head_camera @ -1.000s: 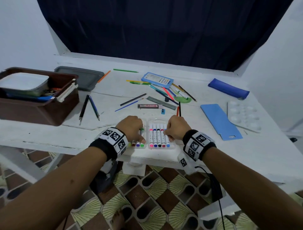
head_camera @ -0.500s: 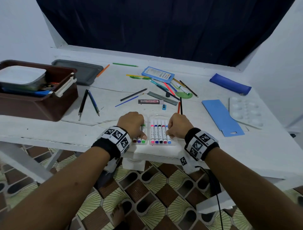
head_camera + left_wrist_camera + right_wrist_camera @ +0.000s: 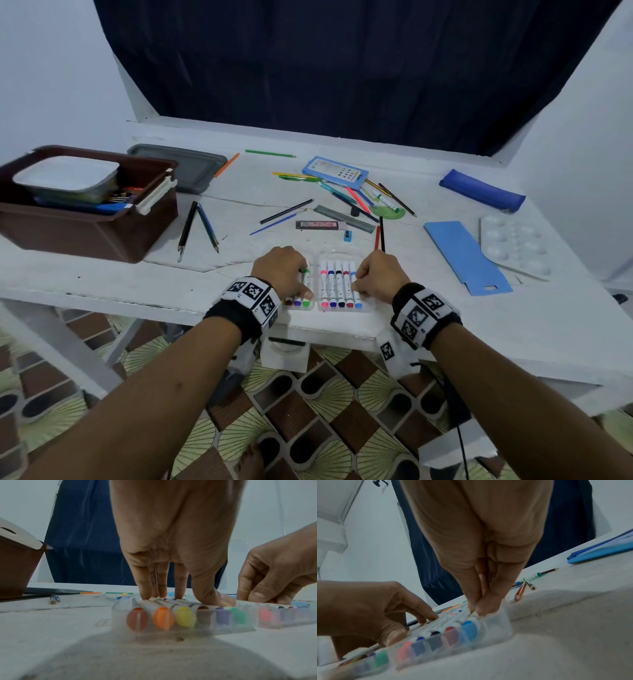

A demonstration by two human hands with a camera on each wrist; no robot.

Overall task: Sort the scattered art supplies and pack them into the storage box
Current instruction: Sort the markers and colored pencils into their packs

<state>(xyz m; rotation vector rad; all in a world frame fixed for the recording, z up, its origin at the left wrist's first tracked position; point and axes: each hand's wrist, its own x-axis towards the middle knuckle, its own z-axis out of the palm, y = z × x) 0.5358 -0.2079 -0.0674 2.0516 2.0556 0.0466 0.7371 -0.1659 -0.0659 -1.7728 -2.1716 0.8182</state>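
Observation:
An open clear marker case (image 3: 343, 310) lies in two halves at the table's front edge, with coloured markers (image 3: 339, 284) in rows. My left hand (image 3: 301, 287) rests on the left half. Its fingertips (image 3: 145, 596) and thumb press down on the markers (image 3: 163, 618) there. My right hand (image 3: 359, 284) is on the right half, where thumb and forefinger (image 3: 486, 608) pinch the light blue marker (image 3: 469, 628) at the case's right edge. The brown storage box (image 3: 85, 236) stands far left with a white tray (image 3: 65, 174) and some supplies inside.
A grey lid (image 3: 185, 168) lies behind the box and two pencils (image 3: 198, 229) beside it. Pens, a ruler (image 3: 346, 222) and a blue paint box (image 3: 334, 173) are scattered mid-table. A blue folder (image 3: 466, 257), white palette (image 3: 517, 246) and blue pouch (image 3: 479, 190) lie right.
Both hands stay on the marker case with only small finger shifts. The head camera sways slightly.

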